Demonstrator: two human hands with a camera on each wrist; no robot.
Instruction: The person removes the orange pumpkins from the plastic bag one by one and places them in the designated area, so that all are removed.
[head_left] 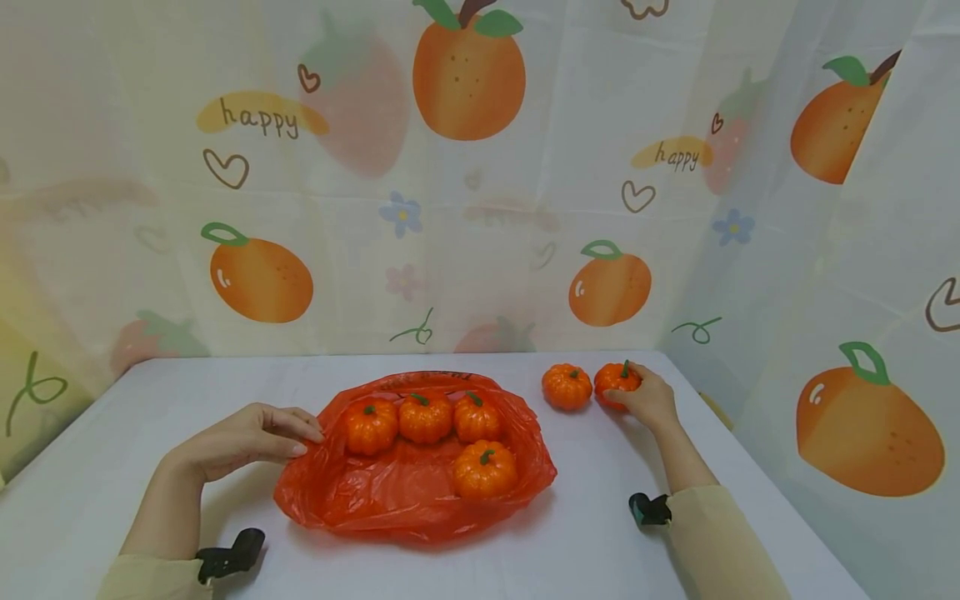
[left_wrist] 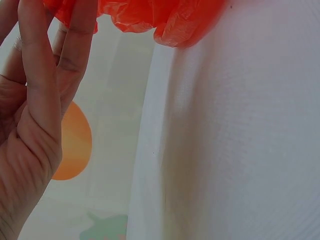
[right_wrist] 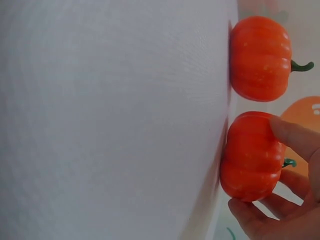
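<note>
A red plastic bag [head_left: 397,479] lies spread on the table with its mouth up. Inside it are several small orange pumpkins with green stems, among them a front one [head_left: 485,470] near the right rim. At the bag's left rim, my left hand [head_left: 255,437] pinches the film; the fingertips are partly hidden in the left wrist view. My right hand [head_left: 648,398] grips another small pumpkin [right_wrist: 252,156] from two sides, thumb and fingers apart around it, on the tabletop at the back right. Just left of that one sits a further pumpkin [head_left: 567,387], untouched.
The white tabletop [head_left: 592,517] runs back to a hanging curtain [head_left: 495,200] printed with oranges and hearts. Its right edge passes close beside my right forearm. A black wrist strap mount [head_left: 649,509] is on each arm.
</note>
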